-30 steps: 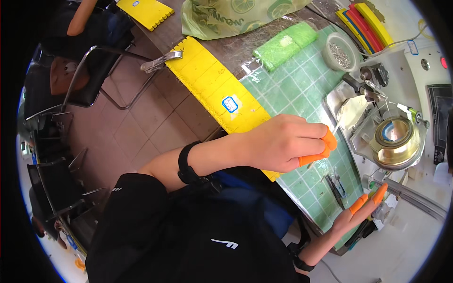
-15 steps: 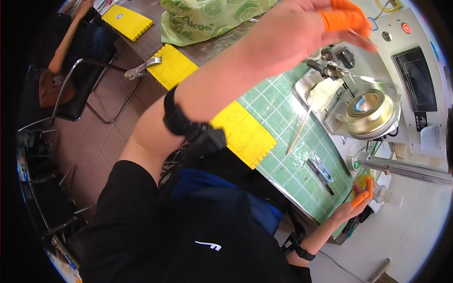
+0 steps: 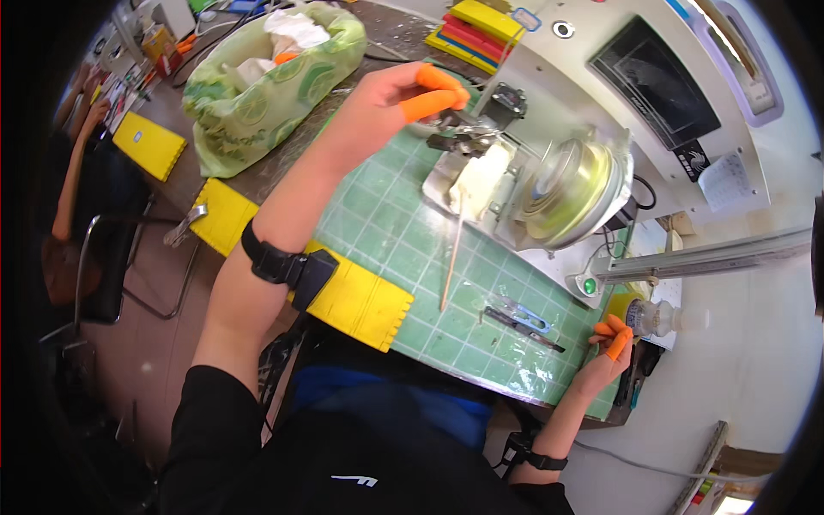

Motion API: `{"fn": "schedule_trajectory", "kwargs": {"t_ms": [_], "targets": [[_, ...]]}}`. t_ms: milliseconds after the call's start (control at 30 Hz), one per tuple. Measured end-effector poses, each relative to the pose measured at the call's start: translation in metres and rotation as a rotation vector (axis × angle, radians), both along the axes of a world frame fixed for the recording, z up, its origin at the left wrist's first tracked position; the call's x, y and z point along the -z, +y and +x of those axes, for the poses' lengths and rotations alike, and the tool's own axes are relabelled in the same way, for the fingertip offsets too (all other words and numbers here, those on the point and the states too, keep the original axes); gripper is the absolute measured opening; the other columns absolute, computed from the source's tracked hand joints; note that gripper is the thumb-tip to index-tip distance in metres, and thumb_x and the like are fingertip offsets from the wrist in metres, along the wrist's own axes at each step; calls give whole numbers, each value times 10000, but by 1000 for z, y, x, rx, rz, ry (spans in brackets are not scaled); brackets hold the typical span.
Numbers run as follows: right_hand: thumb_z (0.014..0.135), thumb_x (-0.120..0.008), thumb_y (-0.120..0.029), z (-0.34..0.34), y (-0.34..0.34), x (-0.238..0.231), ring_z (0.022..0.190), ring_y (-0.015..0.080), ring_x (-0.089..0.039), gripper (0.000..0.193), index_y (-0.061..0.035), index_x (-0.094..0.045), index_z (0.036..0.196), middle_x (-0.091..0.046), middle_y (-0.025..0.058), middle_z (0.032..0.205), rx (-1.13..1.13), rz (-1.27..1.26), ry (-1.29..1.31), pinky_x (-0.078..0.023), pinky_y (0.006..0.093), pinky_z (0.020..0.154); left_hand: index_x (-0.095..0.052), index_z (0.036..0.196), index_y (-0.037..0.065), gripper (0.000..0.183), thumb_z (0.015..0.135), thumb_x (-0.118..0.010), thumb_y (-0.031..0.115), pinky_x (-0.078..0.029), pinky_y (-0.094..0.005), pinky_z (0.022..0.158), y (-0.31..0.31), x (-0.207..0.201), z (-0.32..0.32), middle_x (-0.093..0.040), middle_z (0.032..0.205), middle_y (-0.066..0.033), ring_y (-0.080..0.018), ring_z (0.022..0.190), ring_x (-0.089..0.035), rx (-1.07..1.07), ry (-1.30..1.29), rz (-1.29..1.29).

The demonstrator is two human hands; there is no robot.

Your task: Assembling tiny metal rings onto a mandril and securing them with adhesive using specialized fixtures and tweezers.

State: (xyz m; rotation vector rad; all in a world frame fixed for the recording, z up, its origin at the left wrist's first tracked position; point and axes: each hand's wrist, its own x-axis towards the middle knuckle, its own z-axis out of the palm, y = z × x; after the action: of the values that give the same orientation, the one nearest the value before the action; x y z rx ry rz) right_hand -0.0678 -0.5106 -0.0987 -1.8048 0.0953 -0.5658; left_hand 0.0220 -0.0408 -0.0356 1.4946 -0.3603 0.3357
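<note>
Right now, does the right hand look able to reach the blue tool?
Probably yes: the right hand is close by, with only green mat showing between it and the blue tool; the black tool lies alongside.

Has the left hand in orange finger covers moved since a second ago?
Yes: judged against the flat green gridded mat, the left hand has gone from its near edge toward its far side.

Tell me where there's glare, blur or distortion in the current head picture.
In the head view, white glare spots the near part of the green mat, whose front edge bows with the lens; the round yellowish wheel looks smeared, perhaps by motion; the corners fall to black.
</note>
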Motion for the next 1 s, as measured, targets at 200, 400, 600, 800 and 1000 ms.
{"fn": "schedule_trajectory", "kwargs": {"t_ms": [200,400,600,800,1000], "targets": [[1116,-451,-266,-3,7,-8,668,89,-540,385,27,-695,1056,-668,62,803,23,-4,10,-414,221,621,-712,1122,4,169,1007,-622,90,-473,-236,794,-1,18,5,-706,1035,-18,-85,839,-589,3,15,-144],[1097,-499,-205,-3,6,-7,635,68,-546,309,19,-706,1045,-688,51,807,-26,100,14,-418,210,591,-648,1233,4,237,1027,-570,91,-428,-273,912,20,36,3,-625,1201,-40,-117,946,-557,80,-27,-182],[1070,-539,-135,-9,6,-13,664,60,-574,241,27,-715,1035,-693,48,824,-97,151,15,-444,204,595,-616,1291,19,299,1012,-596,125,-413,-324,1007,38,54,14,-602,1299,-58,-153,1091,-576,154,-11,-262],[1051,-575,-132,-10,5,-17,645,62,-590,218,7,-739,1013,-699,49,777,-135,132,47,-454,216,572,-608,1319,49,313,1028,-606,162,-401,-387,1064,56,61,17,-630,1329,-57,-178,1244,-574,180,5,-312],[1050,-590,-155,-10,5,-19,657,70,-618,228,0,-746,991,-697,40,750,-135,142,29,-470,229,560,-608,1335,81,316,1036,-613,184,-373,-393,1088,55,58,13,-635,1331,-30,-169,1271,-568,179,26,-282]]}}
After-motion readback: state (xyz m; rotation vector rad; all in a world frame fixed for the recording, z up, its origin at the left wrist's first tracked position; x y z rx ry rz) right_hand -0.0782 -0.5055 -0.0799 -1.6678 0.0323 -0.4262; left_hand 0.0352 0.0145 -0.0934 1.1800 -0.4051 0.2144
